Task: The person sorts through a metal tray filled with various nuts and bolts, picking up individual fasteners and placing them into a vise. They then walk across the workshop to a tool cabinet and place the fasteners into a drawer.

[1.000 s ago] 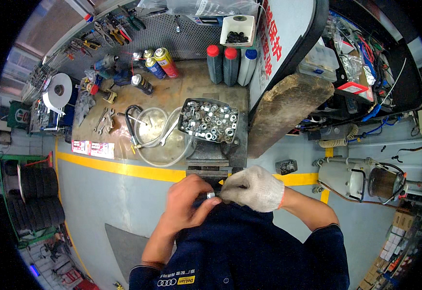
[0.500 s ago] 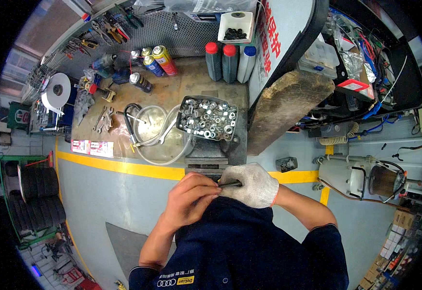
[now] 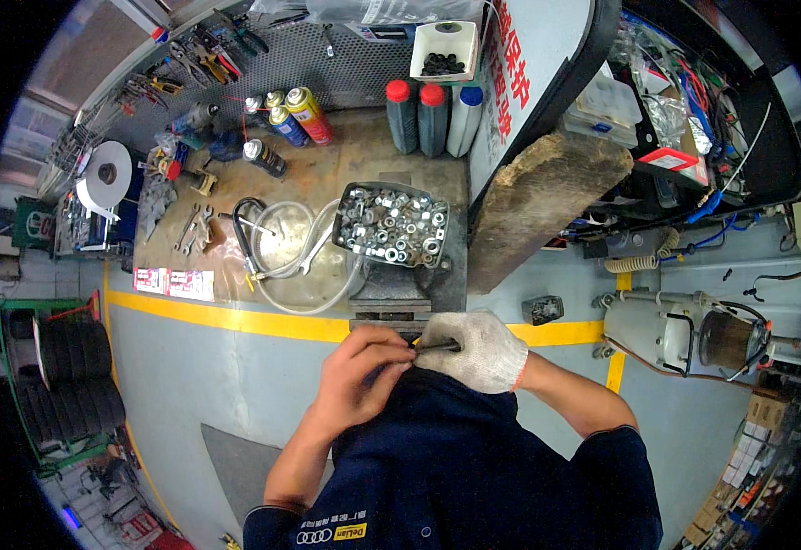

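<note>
In front of a bench vise (image 3: 389, 306), a gloved right hand (image 3: 470, 353) grips a dark rod (image 3: 438, 346) while the bare left hand (image 3: 360, 370) pinches its tip; handwork appears unfinished, the rod not yet released, a tray (image 3: 446, 220) of loose nuts beyond.

On the person's right hand (image 3: 472, 350) I see a pale, off-white knit glove (image 3: 487, 341), edged in orange at the wrist (image 3: 520, 373); the left hand (image 3: 360, 374) is bare. Behind both hands spreads a dark navy top (image 3: 437, 449), its short sleeves (image 3: 609, 458) finished with thin pale trim. Bodyward of the left hand, the cloth carries white lettering (image 3: 339, 516), a row of pale rings (image 3: 316, 538) and a yellow patch (image 3: 351, 532).
</note>
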`<control>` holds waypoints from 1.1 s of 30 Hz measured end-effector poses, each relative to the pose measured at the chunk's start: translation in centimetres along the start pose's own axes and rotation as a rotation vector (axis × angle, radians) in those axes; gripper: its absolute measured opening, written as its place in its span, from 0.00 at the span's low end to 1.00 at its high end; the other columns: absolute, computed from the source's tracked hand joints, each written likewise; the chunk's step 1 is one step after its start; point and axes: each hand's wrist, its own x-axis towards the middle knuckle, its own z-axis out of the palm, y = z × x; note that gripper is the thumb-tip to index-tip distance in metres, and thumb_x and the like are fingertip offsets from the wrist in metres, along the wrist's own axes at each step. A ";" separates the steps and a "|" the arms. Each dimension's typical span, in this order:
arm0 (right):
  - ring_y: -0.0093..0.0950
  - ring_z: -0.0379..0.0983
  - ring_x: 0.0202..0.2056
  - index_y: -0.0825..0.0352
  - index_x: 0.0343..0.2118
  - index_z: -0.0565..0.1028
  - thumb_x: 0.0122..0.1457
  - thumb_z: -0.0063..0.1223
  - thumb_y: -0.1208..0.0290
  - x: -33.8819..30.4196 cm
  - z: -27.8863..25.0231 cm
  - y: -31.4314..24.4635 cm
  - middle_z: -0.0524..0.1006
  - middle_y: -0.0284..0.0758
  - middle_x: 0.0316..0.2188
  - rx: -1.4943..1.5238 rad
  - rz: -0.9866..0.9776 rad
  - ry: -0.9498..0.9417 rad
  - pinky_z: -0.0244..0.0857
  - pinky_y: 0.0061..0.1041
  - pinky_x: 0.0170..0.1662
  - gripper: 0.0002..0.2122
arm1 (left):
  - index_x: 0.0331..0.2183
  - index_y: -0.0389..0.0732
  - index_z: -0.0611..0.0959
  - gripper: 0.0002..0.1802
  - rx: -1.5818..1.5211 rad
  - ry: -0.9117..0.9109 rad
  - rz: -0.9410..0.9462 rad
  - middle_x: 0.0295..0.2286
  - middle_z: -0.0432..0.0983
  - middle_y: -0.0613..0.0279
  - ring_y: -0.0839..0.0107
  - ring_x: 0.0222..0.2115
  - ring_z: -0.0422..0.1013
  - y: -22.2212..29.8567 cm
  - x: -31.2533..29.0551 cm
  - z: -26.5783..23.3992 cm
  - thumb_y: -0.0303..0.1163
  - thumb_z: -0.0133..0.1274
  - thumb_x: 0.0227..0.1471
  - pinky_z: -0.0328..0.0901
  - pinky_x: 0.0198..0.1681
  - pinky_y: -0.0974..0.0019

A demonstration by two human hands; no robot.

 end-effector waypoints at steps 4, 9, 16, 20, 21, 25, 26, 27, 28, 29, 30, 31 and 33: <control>0.48 0.83 0.41 0.66 0.39 0.82 0.60 0.65 0.58 0.1 0.1 -0.9 0.84 0.47 0.36 0.036 0.024 -0.004 0.76 0.42 0.46 0.15 | 0.45 0.39 0.86 0.14 -0.217 -0.114 -0.642 0.42 0.80 0.54 0.59 0.43 0.79 1.1 -0.1 0.1 0.24 0.66 0.56 0.74 0.44 0.65; 0.43 0.83 0.38 0.66 0.37 0.83 0.57 0.69 0.62 0.2 0.7 0.2 0.84 0.43 0.35 0.008 0.021 0.016 0.76 0.38 0.42 0.12 | 0.45 0.38 0.86 0.16 -0.051 0.007 -0.305 0.39 0.81 0.54 0.58 0.40 0.78 1.1 1.0 -0.3 0.25 0.67 0.54 0.73 0.44 0.62; 0.47 0.83 0.40 0.67 0.38 0.82 0.59 0.66 0.58 0.2 -0.1 -0.8 0.84 0.48 0.36 0.012 0.010 -0.008 0.76 0.41 0.45 0.15 | 0.46 0.37 0.86 0.14 -0.110 -0.016 -0.328 0.35 0.81 0.55 0.62 0.37 0.78 0.5 0.0 -0.3 0.28 0.63 0.58 0.72 0.40 0.65; 0.44 0.83 0.39 0.66 0.38 0.83 0.58 0.68 0.60 0.3 0.3 -0.5 0.84 0.44 0.35 0.021 0.001 -0.023 0.76 0.38 0.43 0.14 | 0.46 0.37 0.85 0.12 -0.204 -0.052 -0.625 0.35 0.82 0.55 0.62 0.36 0.78 1.7 1.0 -0.6 0.29 0.59 0.62 0.71 0.40 0.65; 0.45 0.83 0.39 0.66 0.38 0.83 0.59 0.67 0.59 0.3 0.3 -0.5 0.84 0.46 0.35 0.016 -0.002 -0.022 0.76 0.40 0.44 0.14 | 0.46 0.37 0.85 0.12 -0.186 -0.046 -0.558 0.35 0.82 0.54 0.61 0.36 0.78 1.6 1.2 -0.6 0.29 0.58 0.62 0.71 0.40 0.65; 0.41 0.84 0.37 0.66 0.38 0.83 0.57 0.70 0.61 0.2 0.6 0.3 0.84 0.43 0.34 0.009 -0.014 0.040 0.76 0.37 0.41 0.13 | 0.44 0.37 0.85 0.10 -0.050 -0.012 -0.045 0.34 0.82 0.53 0.60 0.36 0.78 -0.1 0.5 -0.3 0.28 0.58 0.61 0.71 0.40 0.62; 0.43 0.83 0.38 0.66 0.38 0.82 0.58 0.68 0.61 0.2 0.5 0.2 0.84 0.44 0.34 0.013 -0.021 0.032 0.76 0.38 0.42 0.13 | 0.43 0.37 0.85 0.09 -0.043 -0.016 -0.038 0.33 0.82 0.53 0.60 0.35 0.78 -0.1 0.3 -0.3 0.28 0.59 0.61 0.70 0.40 0.62; 0.46 0.83 0.39 0.66 0.37 0.82 0.59 0.67 0.60 0.2 0.4 0.0 0.84 0.46 0.35 0.017 -0.028 0.024 0.76 0.40 0.44 0.13 | 0.43 0.36 0.84 0.09 -0.022 -0.034 -0.056 0.33 0.82 0.54 0.63 0.36 0.78 0.0 0.3 -0.5 0.29 0.58 0.63 0.70 0.38 0.63; 0.48 0.82 0.40 0.66 0.37 0.81 0.60 0.65 0.60 0.2 0.3 -0.2 0.84 0.47 0.35 0.020 -0.035 0.016 0.75 0.42 0.45 0.13 | 0.45 0.35 0.83 0.10 -0.078 -0.041 -0.218 0.33 0.81 0.54 0.63 0.35 0.78 0.5 0.3 -0.6 0.28 0.59 0.62 0.70 0.38 0.62; 0.48 0.82 0.40 0.66 0.37 0.81 0.60 0.65 0.60 0.2 0.4 -0.2 0.84 0.47 0.35 0.031 -0.034 0.010 0.75 0.42 0.45 0.13 | 0.46 0.35 0.82 0.12 -0.135 -0.048 -0.380 0.33 0.81 0.55 0.63 0.35 0.77 1.1 0.3 -0.4 0.27 0.60 0.62 0.70 0.38 0.62; 0.48 0.82 0.40 0.66 0.37 0.81 0.60 0.65 0.60 0.2 0.5 -0.3 0.84 0.47 0.35 0.043 -0.033 0.004 0.75 0.43 0.45 0.13 | 0.47 0.35 0.81 0.13 -0.192 -0.055 -0.541 0.33 0.81 0.55 0.63 0.35 0.77 1.5 0.3 -0.3 0.26 0.60 0.61 0.70 0.38 0.61; 0.48 0.82 0.40 0.66 0.37 0.81 0.60 0.65 0.60 0.2 0.6 -0.3 0.83 0.47 0.35 0.054 -0.032 -0.002 0.75 0.43 0.45 0.13 | 0.48 0.35 0.81 0.13 -0.234 -0.072 -0.641 0.34 0.81 0.55 0.64 0.35 0.77 1.6 0.5 -0.1 0.26 0.60 0.61 0.70 0.38 0.62; 0.48 0.82 0.40 0.66 0.38 0.81 0.60 0.65 0.60 0.3 0.9 -0.1 0.83 0.47 0.35 -0.010 -0.062 0.000 0.75 0.42 0.45 0.13 | 0.48 0.34 0.81 0.14 -0.292 -0.079 -0.701 0.34 0.81 0.55 0.65 0.35 0.77 1.4 0.8 0.0 0.25 0.59 0.62 0.70 0.38 0.62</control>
